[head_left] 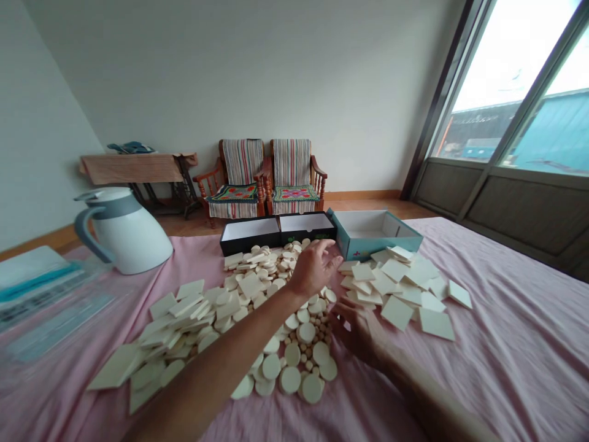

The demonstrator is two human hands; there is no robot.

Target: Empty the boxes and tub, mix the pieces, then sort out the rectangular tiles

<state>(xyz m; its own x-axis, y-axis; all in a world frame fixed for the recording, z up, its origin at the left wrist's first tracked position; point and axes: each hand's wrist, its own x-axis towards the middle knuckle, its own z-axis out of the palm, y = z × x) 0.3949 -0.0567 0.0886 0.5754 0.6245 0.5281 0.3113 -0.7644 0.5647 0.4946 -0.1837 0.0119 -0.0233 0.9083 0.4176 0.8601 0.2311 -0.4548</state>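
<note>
My left hand (315, 268) reaches over the pile of pale wooden discs (289, 379), its thumb and fingers apart and pointing right. Nothing shows between them. Below it, my right hand (358, 328) is beside the small wooden beads (317, 325) at the pile's right edge. Its fingers are bent but parted from the thumb, and I see nothing in its grasp. Beyond the right hand lies a heap of square wooden tiles (398, 312). More square tiles (179, 316) are spread to the left, partly mixed with the discs. My left forearm hides some of the pile.
At the back stand two black open boxes (251, 242) and a light-blue open box (381, 245). A white and grey jug (133, 236) and plastic packaging (41, 301) sit at the left on the pink cloth (506, 307). Two wooden chairs (294, 175) are beyond.
</note>
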